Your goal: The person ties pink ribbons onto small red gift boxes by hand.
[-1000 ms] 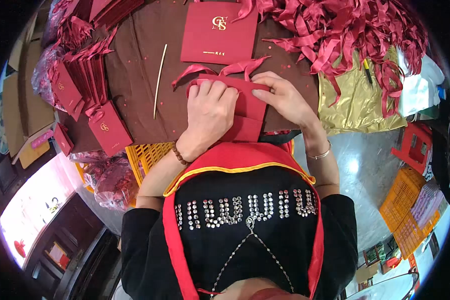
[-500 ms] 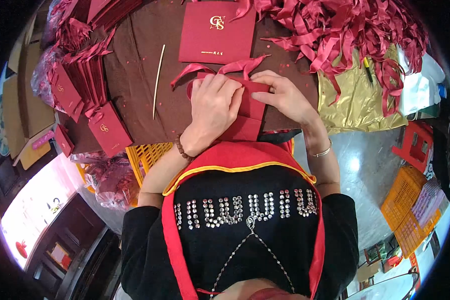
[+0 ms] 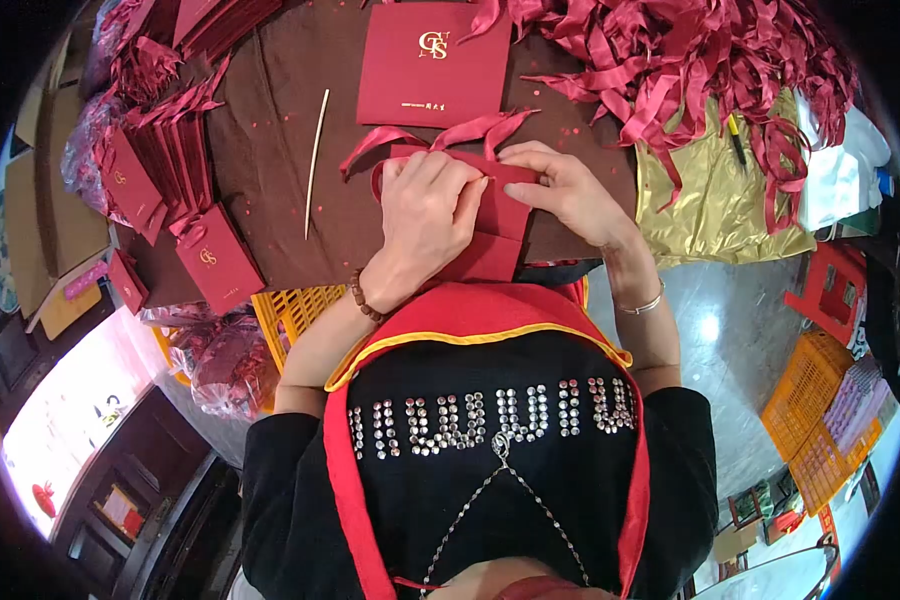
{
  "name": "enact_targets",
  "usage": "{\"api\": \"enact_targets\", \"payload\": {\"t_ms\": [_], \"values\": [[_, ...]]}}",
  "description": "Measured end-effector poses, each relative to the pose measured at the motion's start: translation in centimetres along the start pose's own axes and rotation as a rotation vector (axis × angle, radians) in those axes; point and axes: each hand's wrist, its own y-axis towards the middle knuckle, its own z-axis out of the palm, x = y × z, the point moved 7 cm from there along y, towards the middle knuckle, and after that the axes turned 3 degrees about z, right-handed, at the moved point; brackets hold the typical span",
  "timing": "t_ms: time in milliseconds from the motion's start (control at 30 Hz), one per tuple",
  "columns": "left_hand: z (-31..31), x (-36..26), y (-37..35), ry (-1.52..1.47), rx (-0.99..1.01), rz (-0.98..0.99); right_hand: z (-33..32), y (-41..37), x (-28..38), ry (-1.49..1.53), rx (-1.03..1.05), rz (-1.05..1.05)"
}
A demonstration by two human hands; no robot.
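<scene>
A dark red paper gift bag [image 3: 498, 218] lies at the table's near edge, in front of my apron. My left hand [image 3: 428, 215] is closed over its upper left part, with thumb and forefinger pinched together near the top edge; what sits between those fingertips is hidden. On the other side, my right hand [image 3: 567, 192] grips the bag's upper right edge, thumb on the near face and fingers behind. A red ribbon [image 3: 485, 130] sticks out past the top edge, its loose ends beyond my hands. Farther back lies a larger red bag [image 3: 432, 65] with a gold logo.
A thin pale stick [image 3: 317, 165] lies on the brown tablecloth [image 3: 265, 150]. Stacked red bags [image 3: 175, 165] stand at the left. A heap of red ribbons [image 3: 670, 60] covers the back right, near gold plastic sheeting [image 3: 710, 200] with a pen [image 3: 736, 140] on it.
Both hands stay at the bag's top edge with almost no movement. The bag and ribbon have shifted very slightly.
</scene>
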Motion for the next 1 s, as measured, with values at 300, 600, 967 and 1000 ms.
{"api": "enact_targets", "payload": {"t_ms": [300, 600, 967, 1000], "values": [[-0.7, -0.1, 0.1, 0.048, -0.028, 0.012, 0.1, -0.1, 0.1, -0.005, 0.009, 0.008], [-2.5, 0.8, -0.4, 0.064, -0.076, -0.042, 0.3, -0.3, -0.5, 0.244, 0.039, 0.136], [-3.1, -0.2, -0.2, 0.085, -0.034, -0.03, 0.4, -0.3, -0.5, 0.289, 0.055, 0.174], [-2.8, -0.4, -0.1, 0.093, -0.003, -0.026, 0.4, -0.2, -0.4, 0.289, 0.055, 0.174]]}}
